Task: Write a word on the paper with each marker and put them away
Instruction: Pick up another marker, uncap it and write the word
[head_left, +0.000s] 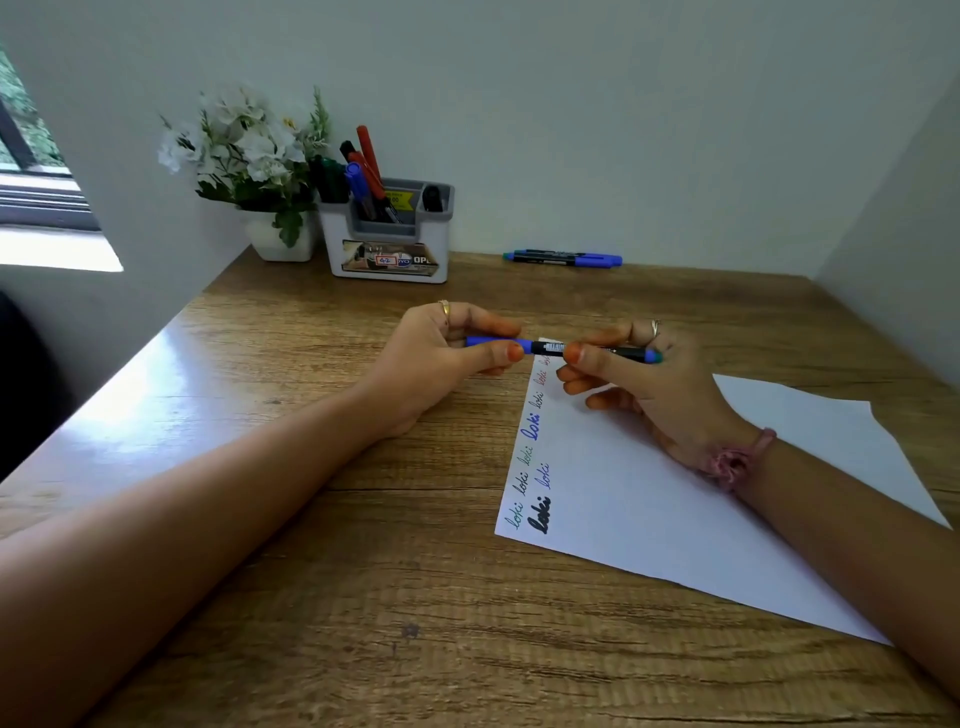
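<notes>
My left hand (441, 353) pinches the blue cap end of the marker (550, 348), held level above the desk (311, 519). My right hand (639, 379) pinches its black barrel, over the paper's (675, 519) far corner.

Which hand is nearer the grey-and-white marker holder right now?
Left. The left hand sits just in front of the marker holder, gripping the blue marker by its cap. The right hand holds the barrel farther right, over the paper.
</notes>
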